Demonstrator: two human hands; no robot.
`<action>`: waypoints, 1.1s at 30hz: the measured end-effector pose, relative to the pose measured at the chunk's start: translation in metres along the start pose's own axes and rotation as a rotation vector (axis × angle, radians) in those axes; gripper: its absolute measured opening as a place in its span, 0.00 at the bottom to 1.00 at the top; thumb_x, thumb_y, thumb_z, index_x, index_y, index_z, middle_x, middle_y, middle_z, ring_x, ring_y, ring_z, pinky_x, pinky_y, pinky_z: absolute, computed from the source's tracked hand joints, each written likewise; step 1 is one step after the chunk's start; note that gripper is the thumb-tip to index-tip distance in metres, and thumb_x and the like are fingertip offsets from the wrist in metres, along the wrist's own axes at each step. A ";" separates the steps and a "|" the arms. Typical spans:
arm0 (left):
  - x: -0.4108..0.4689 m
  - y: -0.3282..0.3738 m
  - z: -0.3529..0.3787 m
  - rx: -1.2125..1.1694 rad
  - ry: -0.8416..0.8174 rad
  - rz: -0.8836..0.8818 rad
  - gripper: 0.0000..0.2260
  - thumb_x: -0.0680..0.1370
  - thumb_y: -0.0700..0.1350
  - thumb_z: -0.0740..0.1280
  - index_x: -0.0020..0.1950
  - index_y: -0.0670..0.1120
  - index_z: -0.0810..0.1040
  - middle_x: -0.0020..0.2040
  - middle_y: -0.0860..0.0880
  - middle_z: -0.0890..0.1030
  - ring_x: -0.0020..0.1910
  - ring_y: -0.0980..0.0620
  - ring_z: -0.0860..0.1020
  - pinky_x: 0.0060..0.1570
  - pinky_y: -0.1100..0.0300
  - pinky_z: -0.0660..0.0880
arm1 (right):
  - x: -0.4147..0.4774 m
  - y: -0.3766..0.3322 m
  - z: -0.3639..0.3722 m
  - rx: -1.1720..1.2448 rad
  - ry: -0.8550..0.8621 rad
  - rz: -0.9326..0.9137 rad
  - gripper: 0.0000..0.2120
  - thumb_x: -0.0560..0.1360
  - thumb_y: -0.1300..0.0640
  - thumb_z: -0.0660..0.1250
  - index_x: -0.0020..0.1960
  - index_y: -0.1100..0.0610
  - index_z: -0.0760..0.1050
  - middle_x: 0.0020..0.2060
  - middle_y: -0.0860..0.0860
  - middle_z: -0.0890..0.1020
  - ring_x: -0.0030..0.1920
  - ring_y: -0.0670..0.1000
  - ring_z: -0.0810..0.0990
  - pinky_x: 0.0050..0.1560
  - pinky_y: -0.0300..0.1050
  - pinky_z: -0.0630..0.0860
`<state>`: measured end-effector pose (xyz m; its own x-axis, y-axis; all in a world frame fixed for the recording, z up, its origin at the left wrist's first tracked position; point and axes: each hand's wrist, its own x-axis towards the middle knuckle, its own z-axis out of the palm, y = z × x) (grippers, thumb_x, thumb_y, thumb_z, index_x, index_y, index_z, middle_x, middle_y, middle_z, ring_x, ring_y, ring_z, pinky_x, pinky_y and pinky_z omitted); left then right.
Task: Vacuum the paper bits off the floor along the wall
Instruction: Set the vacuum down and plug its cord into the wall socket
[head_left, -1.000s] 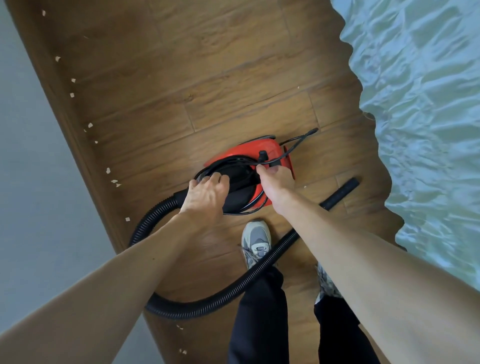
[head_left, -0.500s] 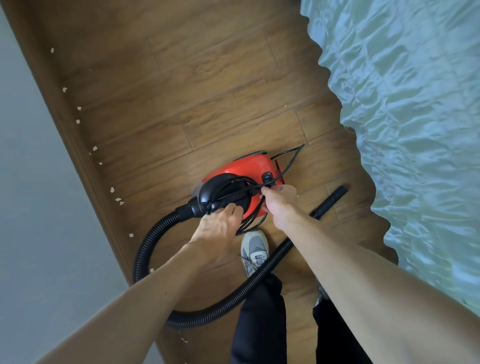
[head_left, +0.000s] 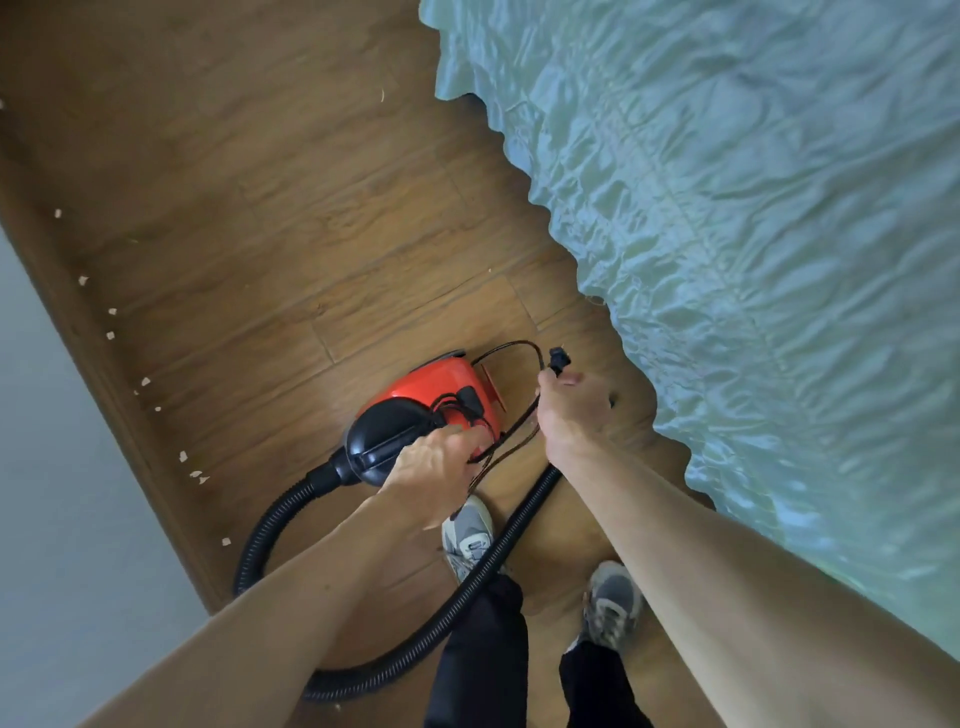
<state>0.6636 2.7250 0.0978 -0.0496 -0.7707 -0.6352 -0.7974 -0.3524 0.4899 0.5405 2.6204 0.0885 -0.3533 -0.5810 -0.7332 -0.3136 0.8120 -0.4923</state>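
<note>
Head camera is looking down at the floor; where is the vacuum sitting?

Small red canister vacuum cleaner with a black front (head_left: 441, 384) is sitting on the brown wood-plank floor (head_left: 291, 218), just ahead of the person's grey trainers (head_left: 467, 535); its black ribbed hose (head_left: 488, 566) is looping out from the front toward the wall side and running back past the feet.

And what are the hands doing?

Right hand (head_left: 571, 410) is clenching round the thin black power cord (head_left: 511, 345) just behind the black plug (head_left: 558, 358), which is sticking out above the fist; the cord is arching from there back to the red body. Left hand (head_left: 434, 467) is lying over the vacuum's top, its fingers curling into the cord loops bunched there; whether they are wrapping the handle too, I cannot tell.

Where are the paper bits lying?

Small white paper bits (head_left: 183, 456) are lying in a scattered line along the brown wooden skirting board (head_left: 109, 395) at the foot of the pale grey wall (head_left: 47, 493), left of the vacuum and apart from it; the lowest one is lying just beside the hose's bend.

Anything on the other side?

Rumpled pale teal quilted bedspread (head_left: 753, 260) is hanging along the right, its scalloped edge passing near the right hand.
</note>
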 end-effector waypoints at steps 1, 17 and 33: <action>0.002 0.008 -0.003 -0.021 0.012 0.003 0.12 0.80 0.43 0.65 0.63 0.50 0.74 0.53 0.49 0.77 0.52 0.43 0.77 0.51 0.46 0.75 | -0.003 -0.010 -0.010 -0.014 0.009 -0.042 0.06 0.78 0.57 0.66 0.44 0.57 0.75 0.47 0.54 0.83 0.37 0.47 0.78 0.30 0.28 0.69; 0.010 0.150 -0.045 -0.364 0.297 0.085 0.11 0.79 0.42 0.68 0.61 0.49 0.79 0.41 0.49 0.80 0.39 0.51 0.79 0.41 0.56 0.78 | -0.006 -0.128 -0.130 0.021 0.168 -0.494 0.11 0.77 0.52 0.68 0.38 0.55 0.74 0.36 0.52 0.84 0.38 0.54 0.83 0.42 0.47 0.79; -0.077 0.385 -0.191 -0.341 0.456 0.373 0.13 0.79 0.35 0.65 0.51 0.54 0.74 0.41 0.48 0.77 0.38 0.41 0.80 0.28 0.61 0.73 | -0.142 -0.296 -0.357 0.230 0.297 -0.768 0.08 0.77 0.53 0.68 0.47 0.58 0.79 0.42 0.53 0.84 0.44 0.56 0.84 0.48 0.54 0.80</action>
<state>0.4754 2.5473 0.4491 0.0336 -0.9935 -0.1090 -0.5380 -0.1099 0.8358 0.3684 2.4426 0.5057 -0.3424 -0.9394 -0.0193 -0.3851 0.1590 -0.9091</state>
